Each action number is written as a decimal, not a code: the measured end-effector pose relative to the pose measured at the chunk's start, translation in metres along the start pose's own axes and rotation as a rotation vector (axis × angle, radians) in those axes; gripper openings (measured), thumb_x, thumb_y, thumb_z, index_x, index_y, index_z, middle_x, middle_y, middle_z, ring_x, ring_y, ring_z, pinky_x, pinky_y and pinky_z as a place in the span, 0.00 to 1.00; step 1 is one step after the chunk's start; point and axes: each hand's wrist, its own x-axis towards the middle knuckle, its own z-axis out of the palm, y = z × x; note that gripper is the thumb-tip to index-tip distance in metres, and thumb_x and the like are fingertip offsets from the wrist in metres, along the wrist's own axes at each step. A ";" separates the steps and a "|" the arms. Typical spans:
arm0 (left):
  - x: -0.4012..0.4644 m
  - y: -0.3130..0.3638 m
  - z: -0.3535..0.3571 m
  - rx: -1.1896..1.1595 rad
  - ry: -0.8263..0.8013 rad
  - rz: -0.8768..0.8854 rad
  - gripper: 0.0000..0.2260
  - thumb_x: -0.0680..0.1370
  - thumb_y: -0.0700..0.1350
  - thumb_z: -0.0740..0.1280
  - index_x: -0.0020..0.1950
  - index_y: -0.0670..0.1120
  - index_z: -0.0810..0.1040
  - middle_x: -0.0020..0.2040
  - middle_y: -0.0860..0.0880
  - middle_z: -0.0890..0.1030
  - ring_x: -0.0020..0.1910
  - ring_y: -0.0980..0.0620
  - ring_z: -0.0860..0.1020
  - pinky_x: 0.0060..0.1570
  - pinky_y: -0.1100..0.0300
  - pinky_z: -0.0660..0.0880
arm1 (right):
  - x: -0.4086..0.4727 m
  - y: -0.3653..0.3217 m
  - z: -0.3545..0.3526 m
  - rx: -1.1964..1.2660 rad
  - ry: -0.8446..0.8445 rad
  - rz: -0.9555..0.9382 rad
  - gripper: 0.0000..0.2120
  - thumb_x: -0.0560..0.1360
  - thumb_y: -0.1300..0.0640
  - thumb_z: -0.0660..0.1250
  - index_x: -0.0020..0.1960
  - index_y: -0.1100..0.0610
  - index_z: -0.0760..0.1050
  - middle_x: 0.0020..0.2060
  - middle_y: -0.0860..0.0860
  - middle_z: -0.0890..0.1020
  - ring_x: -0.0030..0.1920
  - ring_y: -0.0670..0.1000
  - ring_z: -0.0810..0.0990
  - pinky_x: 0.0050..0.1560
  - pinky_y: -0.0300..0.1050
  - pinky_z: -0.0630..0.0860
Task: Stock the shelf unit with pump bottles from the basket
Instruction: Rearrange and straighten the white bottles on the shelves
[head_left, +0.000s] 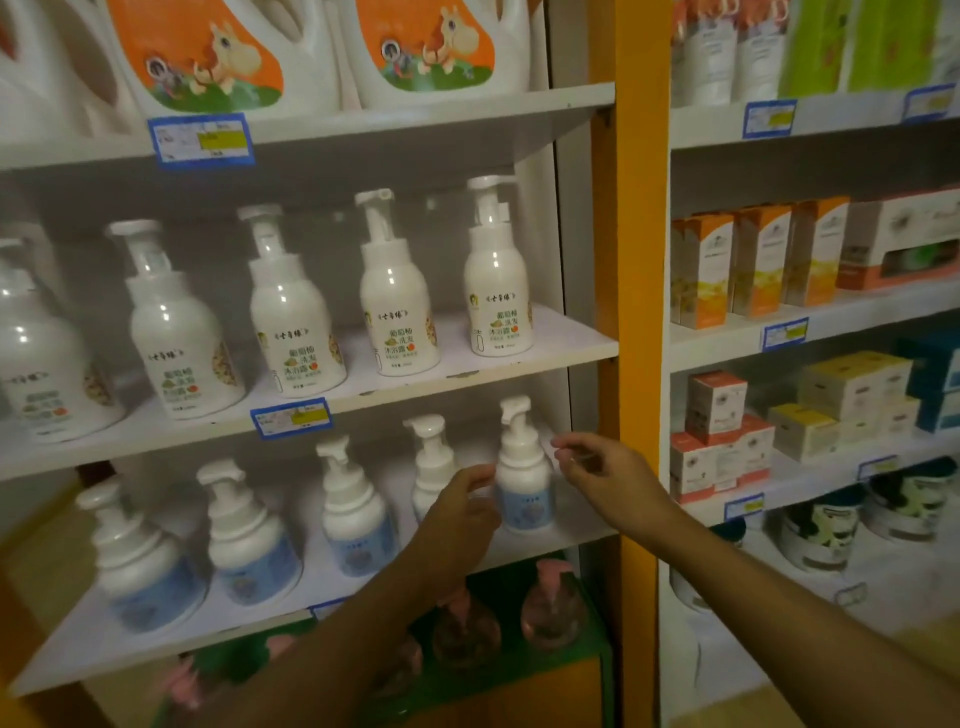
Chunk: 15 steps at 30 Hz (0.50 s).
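Head view: a white shelf unit (467, 371) with an orange upright fills the frame. On the lower shelf, just right of centre, a smooth white plastic pump bottle (523, 480) with a pale blue label stands upright, long axis vertical, its nozzle pointing left. The left hand (460, 512) reaches up from the bottom centre, fingers curled, with fingertips at the bottle's left side; whether they actually grip it cannot be told. The right hand (605, 467) comes in from the lower right, fingers loosely bent and spread, just beside the bottle's right shoulder, holding nothing. Four similar bottles (244, 540) line the same shelf towards the left. Taller white pump bottles (395, 296) stand on the shelf above.
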 end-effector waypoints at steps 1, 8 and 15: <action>0.003 -0.001 0.002 -0.012 -0.007 -0.047 0.15 0.78 0.34 0.60 0.62 0.48 0.68 0.59 0.50 0.71 0.54 0.55 0.73 0.51 0.67 0.71 | 0.001 0.005 0.004 0.005 -0.010 0.022 0.13 0.78 0.57 0.63 0.62 0.51 0.74 0.56 0.48 0.78 0.49 0.42 0.74 0.43 0.29 0.69; 0.027 -0.011 0.014 0.116 -0.108 -0.044 0.21 0.77 0.32 0.59 0.68 0.45 0.64 0.60 0.52 0.71 0.63 0.54 0.69 0.50 0.71 0.72 | 0.001 0.025 0.030 0.108 -0.172 0.130 0.25 0.74 0.59 0.67 0.69 0.49 0.66 0.65 0.48 0.73 0.64 0.53 0.73 0.62 0.50 0.74; 0.029 -0.017 0.022 0.035 -0.110 0.020 0.17 0.78 0.28 0.54 0.60 0.47 0.65 0.54 0.52 0.73 0.52 0.57 0.74 0.52 0.62 0.75 | 0.002 0.038 0.031 0.153 -0.143 0.091 0.23 0.75 0.64 0.65 0.67 0.50 0.67 0.65 0.49 0.73 0.65 0.50 0.71 0.55 0.40 0.75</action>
